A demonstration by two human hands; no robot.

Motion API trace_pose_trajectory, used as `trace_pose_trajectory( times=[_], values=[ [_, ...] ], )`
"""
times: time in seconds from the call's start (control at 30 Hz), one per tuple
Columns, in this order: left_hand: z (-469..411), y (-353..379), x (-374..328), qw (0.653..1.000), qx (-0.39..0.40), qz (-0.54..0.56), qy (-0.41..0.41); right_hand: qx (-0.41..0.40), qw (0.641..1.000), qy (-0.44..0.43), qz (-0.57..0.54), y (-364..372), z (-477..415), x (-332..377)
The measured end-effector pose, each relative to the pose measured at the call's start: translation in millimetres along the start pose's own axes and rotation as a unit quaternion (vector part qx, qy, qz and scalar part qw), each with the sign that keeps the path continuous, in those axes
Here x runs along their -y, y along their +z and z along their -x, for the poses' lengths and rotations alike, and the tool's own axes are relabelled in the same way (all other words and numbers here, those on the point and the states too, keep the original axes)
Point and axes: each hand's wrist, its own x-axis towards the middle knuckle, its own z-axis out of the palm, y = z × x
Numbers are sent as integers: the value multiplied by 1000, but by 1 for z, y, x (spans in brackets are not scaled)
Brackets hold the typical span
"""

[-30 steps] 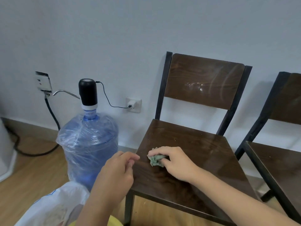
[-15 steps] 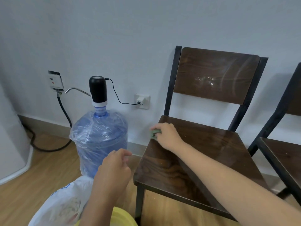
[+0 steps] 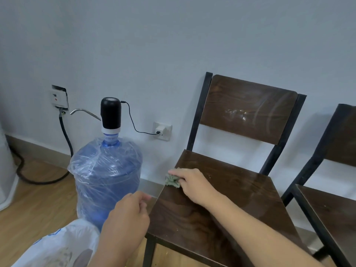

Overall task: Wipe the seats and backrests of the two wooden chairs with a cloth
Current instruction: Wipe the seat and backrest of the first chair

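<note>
A dark wooden chair with a black metal frame stands against the wall; its seat [image 3: 227, 205] carries crumbs and its backrest [image 3: 248, 108] shows pale smear marks. My right hand [image 3: 192, 183] presses a crumpled green cloth [image 3: 172, 181] onto the seat's left edge. My left hand [image 3: 125, 220] hovers just left of the seat's front corner, fingers loosely curled, holding nothing. A second matching chair [image 3: 331, 212] stands at the right, partly cut off by the frame.
A blue water jug [image 3: 106, 178] wrapped in plastic, with a black pump [image 3: 111, 114] and cable to a wall socket [image 3: 162, 130], stands left of the chair. A white plastic bag [image 3: 57, 247] lies at bottom left on the wooden floor. A thick black hose [image 3: 65, 135] runs down the wall.
My right hand slid the cloth from the seat's front-middle to its back-left, then a little forward along the left edge. The view shifted left and up. My left hand stayed near the seat's front corner.
</note>
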Motion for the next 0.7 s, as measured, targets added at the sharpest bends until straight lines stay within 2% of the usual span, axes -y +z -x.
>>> trace_pose_trajectory(
  times=[0.17,0.33,0.4,0.5,0.7],
  values=[
    [5,6,-5,1000,4,-2,18,-57,987,145,47,-18,-53,-44],
    [8,1,-6,999,9,8,32,-99,947,295,76,-56,-7,-115],
    [10,-1,-7,999,5,17,35,-108,940,318,67,-67,15,-127],
    [14,-4,-9,999,4,25,42,-96,955,274,67,-64,27,-114],
    [18,-6,-14,998,-8,3,63,-10,995,98,16,-15,44,-41]
  ],
)
